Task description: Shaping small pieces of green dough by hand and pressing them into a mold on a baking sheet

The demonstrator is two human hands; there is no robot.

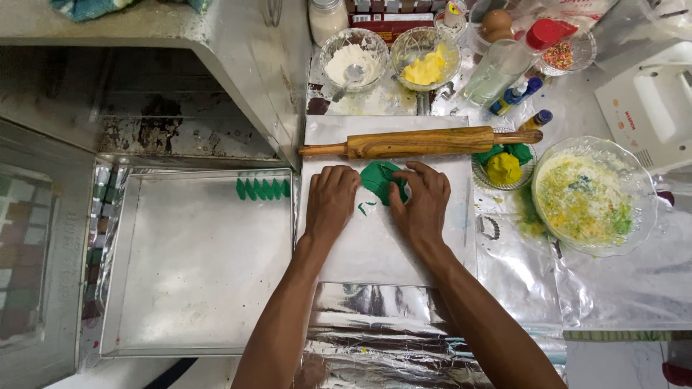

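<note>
Head | left hand [330, 199] flat, open; right hand [424, 198] pinching soft green dough [380, 180] | wooden rolling pin [418, 142]

flat green dough [379, 180], ragged-edged, on white sheet [375, 238]

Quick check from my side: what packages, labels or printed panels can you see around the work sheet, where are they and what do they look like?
Boxed package: top centre behind the glass bowls, flat, dark red-brown with pale bands.
Hand mixer: far right, white body carrying a small printed label.
Small bottles: right of the rolling pin, blue caps, yellow labels.
Jar: top centre, white contents; no label visible.
No screens or signs in view.
</note>
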